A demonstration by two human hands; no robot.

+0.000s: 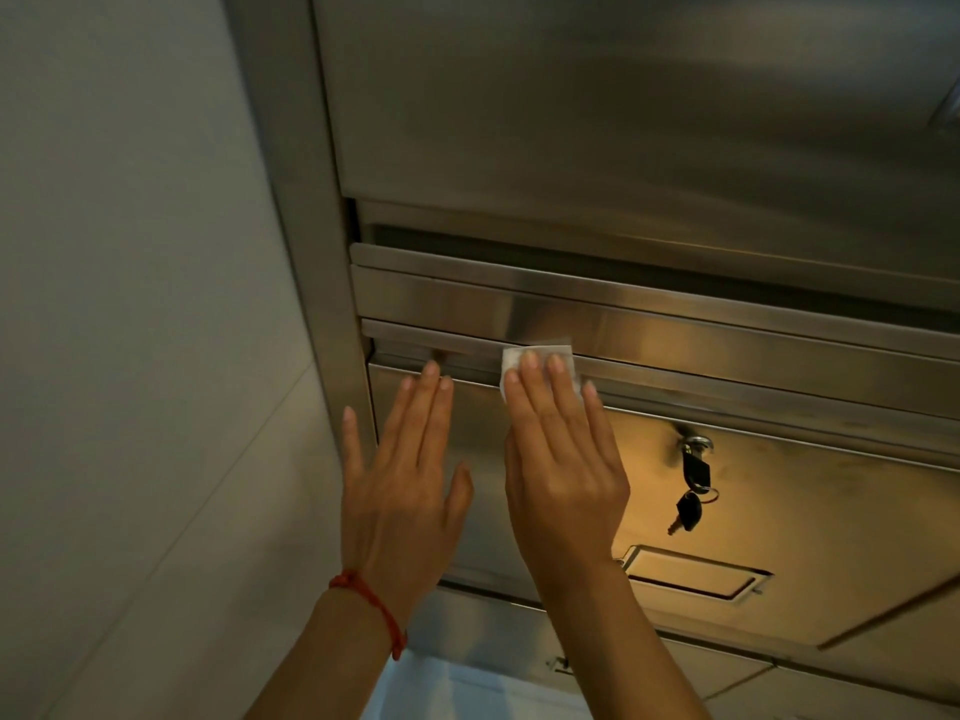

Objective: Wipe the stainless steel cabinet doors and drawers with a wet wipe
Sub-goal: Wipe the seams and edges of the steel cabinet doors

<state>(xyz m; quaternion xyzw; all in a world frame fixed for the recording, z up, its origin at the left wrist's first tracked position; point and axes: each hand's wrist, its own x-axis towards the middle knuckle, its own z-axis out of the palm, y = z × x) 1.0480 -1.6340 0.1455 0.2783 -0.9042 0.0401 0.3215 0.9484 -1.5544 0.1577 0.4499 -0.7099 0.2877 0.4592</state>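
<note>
**Two hands on a steel drawer front**

Left hand (pixel 402 480), red string bracelet (pixel 371 605) at the wrist, lies flat on the stainless steel drawer (pixel 831 491), fingers straight and spread. Right hand (pixel 563 459) presses one white wet wipe (pixel 537 356) against the drawer's top lip, fingers straight, together. Rightward: one lock (pixel 696 446), two hanging keys (pixel 688 504), one recessed handle (pixel 696 571).

I note bare steel on the drawer front (pixel 810 491) to the right, broken by a key (pixel 693 480) hanging from the lock and a recessed handle (pixel 696 574) below it. To the left, the cabinet frame (pixel 311 252) and wall (pixel 130 304) close off passage.
</note>
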